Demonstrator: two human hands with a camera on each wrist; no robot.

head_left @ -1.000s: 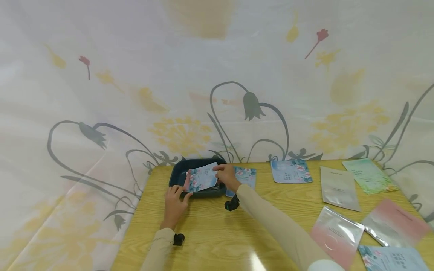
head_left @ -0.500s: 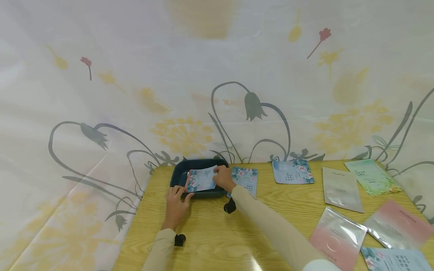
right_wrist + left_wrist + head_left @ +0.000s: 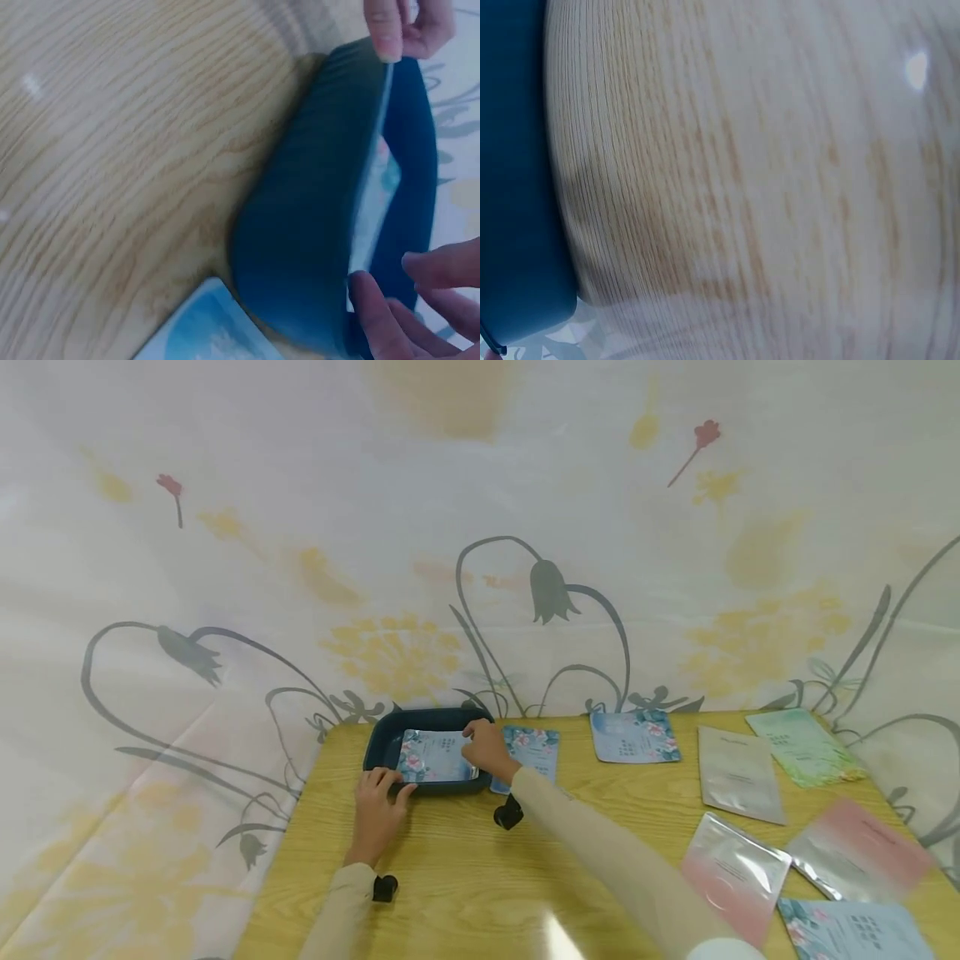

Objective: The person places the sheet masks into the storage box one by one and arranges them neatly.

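Observation:
A dark blue plastic bin (image 3: 450, 789) stands at the back left of the table. Inside it lies a pale blue flowered sachet (image 3: 438, 756), face up, whose right end is partly covered by my right hand (image 3: 489, 750). The thumb and fingers of that hand stand apart over the bin's right end in the right wrist view, close to the sachet's edge. My left hand (image 3: 378, 814) grips the bin's front left rim, fingers inside and thumb outside. Another flowered sachet (image 3: 536, 750) lies flat just right of the bin.
On the wooden table's right side lie several sachets: a flowered blue one (image 3: 636, 737), a silver one (image 3: 741, 774), a green one (image 3: 806, 747), pink-and-silver ones (image 3: 735, 872) and a further blue one (image 3: 855, 931). A patterned cloth (image 3: 420, 568) hangs behind the table.
The sachet under my right hand has come down and straightened inside the bin, covering the pink one seen earlier. My left hand has stayed on the rim. The head view has shifted slightly.

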